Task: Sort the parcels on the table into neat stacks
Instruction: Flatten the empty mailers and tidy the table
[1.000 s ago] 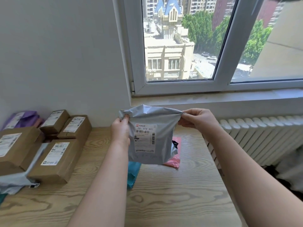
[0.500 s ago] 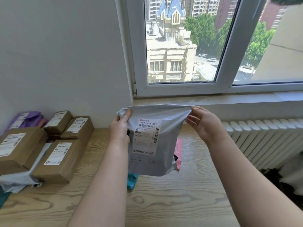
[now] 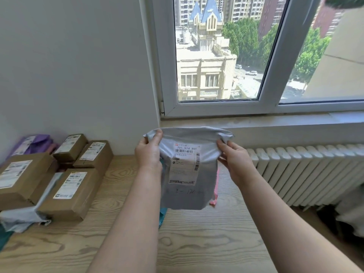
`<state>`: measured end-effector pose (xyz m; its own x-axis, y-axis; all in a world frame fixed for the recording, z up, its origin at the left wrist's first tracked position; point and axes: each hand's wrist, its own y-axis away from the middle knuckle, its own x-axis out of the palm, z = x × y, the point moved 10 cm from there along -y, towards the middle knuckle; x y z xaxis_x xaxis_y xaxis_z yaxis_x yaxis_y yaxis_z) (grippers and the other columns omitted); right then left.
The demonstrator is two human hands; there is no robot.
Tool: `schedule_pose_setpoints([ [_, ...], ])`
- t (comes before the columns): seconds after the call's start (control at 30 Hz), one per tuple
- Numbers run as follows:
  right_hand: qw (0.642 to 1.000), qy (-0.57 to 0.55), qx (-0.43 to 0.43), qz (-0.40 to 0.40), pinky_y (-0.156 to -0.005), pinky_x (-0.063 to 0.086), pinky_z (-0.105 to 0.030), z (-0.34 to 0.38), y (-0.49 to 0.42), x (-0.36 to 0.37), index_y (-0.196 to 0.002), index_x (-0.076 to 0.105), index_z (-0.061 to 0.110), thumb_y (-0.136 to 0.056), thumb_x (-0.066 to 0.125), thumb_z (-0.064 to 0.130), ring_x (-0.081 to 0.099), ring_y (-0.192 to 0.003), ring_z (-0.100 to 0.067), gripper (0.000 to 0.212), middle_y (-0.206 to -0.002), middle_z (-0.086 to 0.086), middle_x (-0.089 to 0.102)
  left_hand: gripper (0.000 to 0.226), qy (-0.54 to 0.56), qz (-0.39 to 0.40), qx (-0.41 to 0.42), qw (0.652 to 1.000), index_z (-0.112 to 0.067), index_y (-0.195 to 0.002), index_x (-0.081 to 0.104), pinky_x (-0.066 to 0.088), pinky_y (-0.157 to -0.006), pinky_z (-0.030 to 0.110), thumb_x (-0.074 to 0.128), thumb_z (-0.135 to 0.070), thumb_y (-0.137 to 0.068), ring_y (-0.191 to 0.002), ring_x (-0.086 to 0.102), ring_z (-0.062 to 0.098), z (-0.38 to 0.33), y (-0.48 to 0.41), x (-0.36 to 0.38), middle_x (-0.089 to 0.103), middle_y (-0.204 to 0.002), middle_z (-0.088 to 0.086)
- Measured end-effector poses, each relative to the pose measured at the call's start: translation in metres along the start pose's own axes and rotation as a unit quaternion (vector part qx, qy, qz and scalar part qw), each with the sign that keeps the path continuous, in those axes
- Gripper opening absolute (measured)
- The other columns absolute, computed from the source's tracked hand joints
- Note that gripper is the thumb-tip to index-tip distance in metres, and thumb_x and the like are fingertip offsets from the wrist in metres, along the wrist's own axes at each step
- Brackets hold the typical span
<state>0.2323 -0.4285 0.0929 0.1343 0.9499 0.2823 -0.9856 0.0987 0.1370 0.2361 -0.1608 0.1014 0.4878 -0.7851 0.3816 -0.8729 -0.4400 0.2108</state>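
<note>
- Grey bag (image 3: 187, 188) hangs upright above the desk (image 3: 197, 243), held by its top edge between my two hands, with its white label (image 3: 185, 164) facing me.
- My left hand (image 3: 148, 154) pinches the top left corner, thumb in front.
- My right hand (image 3: 235, 162) pinches the top right corner, fingers (image 3: 223, 146) curled on the crumpled edge.
- Behind it on the desk, a pink bag (image 3: 215, 192) shows at its right side and a teal bag (image 3: 162, 215) pokes out below its lower left.
- Brown boxes (image 3: 71, 194) sit at the desk's left, some stacked, labels up.
- A purple bag (image 3: 33, 143) lies behind them by the wall, and a pale bag (image 3: 21, 217) sticks out from under the front boxes.
- A radiator (image 3: 305, 174) stands below the window (image 3: 216, 56), to the right of the desk.
</note>
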Motion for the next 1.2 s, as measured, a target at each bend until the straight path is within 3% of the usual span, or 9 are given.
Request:
schedule_pose_setpoints([
  [0.13,0.999,-0.017,-0.026,-0.028,-0.066,0.055,-0.026,0.016,0.001,-0.004,-0.102,0.071,0.008,-0.098,0.062,0.017,0.064,-0.072,-0.018,0.013,-0.084,-0.006,0.070,0.019,-0.074,0.005,0.066,0.995,-0.017,-0.077,0.064,0.055,-0.067,0.030,0.079,-0.027,-0.083,-0.074,0.065,0.018,-0.019,0.003,0.001,0.067,-0.078,-0.001],
  [0.23,0.996,-0.075,0.006,-0.038,-0.082,0.058,-0.046,0.014,0.002,-0.005,-0.109,0.070,0.010,-0.099,0.061,0.020,0.070,-0.083,-0.030,0.017,-0.099,-0.015,0.075,0.032,-0.101,0.012,0.087,0.991,-0.015,-0.073,0.065,0.052,-0.073,0.033,0.077,-0.043,-0.083,-0.076,0.061,0.017,-0.026,0.003,0.003,0.065,-0.076,0.000],
  [0.33,0.990,-0.127,0.035,-0.048,-0.082,0.060,-0.051,0.016,0.000,-0.007,-0.111,0.068,0.013,-0.099,0.061,0.023,0.073,-0.091,-0.035,0.018,-0.103,-0.018,0.075,0.044,-0.110,0.036,0.095,0.989,-0.011,-0.084,0.062,0.046,-0.071,0.030,0.068,-0.054,-0.085,-0.077,0.054,0.017,-0.028,0.007,0.006,0.058,-0.081,0.006],
  [0.5,0.972,-0.203,0.079,-0.083,-0.085,0.057,-0.055,0.007,-0.015,-0.025,-0.120,0.068,0.018,-0.093,0.066,0.039,0.072,-0.098,-0.039,0.034,-0.112,-0.017,0.073,0.066,-0.129,0.136,0.006,0.982,-0.006,-0.111,0.058,0.052,-0.086,0.035,0.056,-0.064,-0.080,-0.088,0.058,0.020,0.006,0.020,0.020,0.061,-0.095,0.006],
  [0.7,0.935,-0.295,0.153,-0.126,-0.080,0.056,-0.049,-0.011,-0.024,-0.033,-0.119,0.068,0.014,-0.095,0.061,0.046,0.070,-0.100,-0.035,0.041,-0.110,-0.016,0.074,0.042,-0.248,0.223,-0.108,0.936,-0.004,-0.099,0.069,0.052,-0.077,0.032,0.074,-0.043,-0.086,-0.084,0.067,0.024,0.073,0.038,0.021,0.073,-0.091,0.009],
  [0.87,0.929,-0.302,0.163,-0.140,-0.088,0.055,-0.053,-0.016,-0.022,-0.034,-0.109,0.070,0.015,-0.094,0.064,0.045,0.070,-0.097,-0.035,0.034,-0.104,-0.014,0.075,0.019,-0.216,0.203,-0.068,0.953,-0.012,-0.080,0.058,0.039,-0.058,0.029,0.067,-0.022,-0.094,-0.066,0.051,0.018,0.070,0.040,0.025,0.060,-0.069,0.002],
  [1.07,0.945,-0.249,0.134,-0.162,-0.075,0.060,-0.046,-0.013,-0.031,-0.047,-0.120,0.066,0.010,-0.090,0.070,0.039,0.073,-0.093,-0.033,0.041,-0.110,-0.014,0.074,0.025,-0.151,0.085,-0.087,0.981,-0.007,-0.090,0.058,0.054,-0.090,0.050,0.055,-0.028,-0.101,-0.094,0.066,0.033,0.061,0.016,0.000,0.068,-0.100,0.023],
  [1.13,0.962,-0.220,0.102,-0.124,-0.081,0.060,-0.046,-0.003,-0.031,-0.040,-0.119,0.066,0.009,-0.094,0.066,0.036,0.073,-0.095,-0.030,0.037,-0.111,-0.014,0.074,0.027,-0.134,0.073,-0.108,0.982,-0.003,-0.095,0.061,0.051,-0.096,0.058,0.055,-0.028,-0.101,-0.103,0.067,0.039,0.062,0.015,-0.004,0.069,-0.106,0.026],
  [1.2,0.985,-0.150,0.064,-0.059,-0.089,0.056,-0.044,0.011,-0.028,-0.032,-0.119,0.066,0.010,-0.095,0.062,0.041,0.072,-0.094,-0.026,0.040,-0.106,-0.011,0.074,0.026,-0.091,0.058,-0.113,0.988,-0.001,-0.092,0.062,0.054,-0.093,0.052,0.052,-0.022,-0.103,-0.096,0.069,0.036,0.056,0.018,-0.007,0.071,-0.098,0.023],
])
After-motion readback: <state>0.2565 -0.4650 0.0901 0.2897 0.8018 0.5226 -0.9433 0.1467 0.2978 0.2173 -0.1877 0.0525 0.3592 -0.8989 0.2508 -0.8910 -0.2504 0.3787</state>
